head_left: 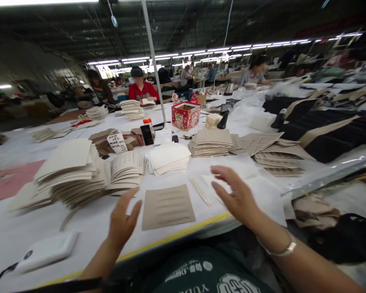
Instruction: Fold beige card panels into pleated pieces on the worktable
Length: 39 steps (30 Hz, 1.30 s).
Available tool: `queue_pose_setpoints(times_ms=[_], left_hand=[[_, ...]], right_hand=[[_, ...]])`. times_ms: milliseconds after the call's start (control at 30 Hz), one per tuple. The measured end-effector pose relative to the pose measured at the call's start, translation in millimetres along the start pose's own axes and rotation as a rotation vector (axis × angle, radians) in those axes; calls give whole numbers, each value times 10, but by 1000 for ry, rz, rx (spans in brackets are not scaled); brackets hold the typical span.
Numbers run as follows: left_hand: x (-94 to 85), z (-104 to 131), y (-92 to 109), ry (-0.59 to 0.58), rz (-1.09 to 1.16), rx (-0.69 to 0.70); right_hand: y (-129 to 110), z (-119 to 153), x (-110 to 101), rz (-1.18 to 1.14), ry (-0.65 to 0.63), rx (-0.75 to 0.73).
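Observation:
A flat beige fabric panel (168, 206) with several raised ridges lies on the white-covered table in front of me. To its left hovers my left hand (123, 219), open, thumb and fingers apart. My right hand (233, 195) is raised at the right, also open with nothing in it. Between that hand and the panel rest thin cream strips (200, 190). Behind the panel sits a stack of white sheets (168, 158). Beside it on the left stands a pile of ridged beige panels (127, 171).
A tall pile of beige panels (70, 171) stands at left, near a white device (47, 250) with a cord. Farther back are a red patterned box (186, 116), a phone (147, 134) and more beige stacks (212, 142). A co-worker in red (143, 91) sits across the table.

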State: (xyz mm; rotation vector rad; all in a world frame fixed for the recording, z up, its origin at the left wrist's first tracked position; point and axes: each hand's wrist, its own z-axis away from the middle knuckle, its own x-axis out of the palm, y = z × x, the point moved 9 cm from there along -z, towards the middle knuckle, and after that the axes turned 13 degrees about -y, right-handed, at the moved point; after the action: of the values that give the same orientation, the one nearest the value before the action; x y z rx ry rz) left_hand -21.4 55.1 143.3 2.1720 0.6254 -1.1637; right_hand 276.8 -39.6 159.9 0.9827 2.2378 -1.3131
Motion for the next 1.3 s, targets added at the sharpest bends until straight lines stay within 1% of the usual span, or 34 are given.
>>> queue_pose_setpoints(times_ms=[33, 100, 133, 200, 233, 267, 333, 400, 467, 667, 833, 933, 967, 1033, 1067, 1133, 1233, 1300], left_hand=[[207, -28, 90, -63, 6, 69], [715, -49, 256, -234, -11, 192], [975, -48, 302, -325, -37, 219], [1416, -43, 289, -483, -107, 177], [1582, -37, 249, -552, -141, 127], [1710, -25, 203, -615, -169, 71], [1850, 8, 125, -702, -199, -33], [1887, 41, 94, -740, -202, -98], [1885, 60, 80, -752, -196, -144], [1905, 32, -74, -763, -181, -297], [1863, -19, -197, -738, -174, -327], [1856, -29, -243, -748, -160, -314], [1858, -37, -257, -752, -157, -313], [1863, -65, -287, -758, -156, -323], [1863, -88, -302, -758, -160, -335], [1856, -146, -333, -751, -176, -369], [1847, -249, -361, -736, -215, -419], [1870, -335, -310, -723, -230, -375]], right_hand=[[37, 9, 166, 6, -52, -3], [145, 24, 614, 58, -216, 5], [215, 35, 857, 107, -311, 22], [383, 62, 1275, 240, -467, 88], [457, 76, 1438, 308, -531, 121], [519, 90, 1567, 370, -581, 147], [596, 116, 1736, 474, -646, 176], [629, 141, 1819, 549, -674, 177], [647, 162, 1856, 591, -685, 163], [689, 168, 1878, 619, -658, 116], [683, 142, 1880, 638, -657, 82], [706, 84, 1777, 667, -619, 65], [741, 60, 1713, 684, -597, 86], [850, 21, 1556, 725, -563, 172], [912, 11, 1482, 745, -563, 227], [1016, 6, 1374, 769, -605, 325], [1081, -25, 1335, 757, -707, 405], [1110, -83, 1349, 736, -748, 447]])
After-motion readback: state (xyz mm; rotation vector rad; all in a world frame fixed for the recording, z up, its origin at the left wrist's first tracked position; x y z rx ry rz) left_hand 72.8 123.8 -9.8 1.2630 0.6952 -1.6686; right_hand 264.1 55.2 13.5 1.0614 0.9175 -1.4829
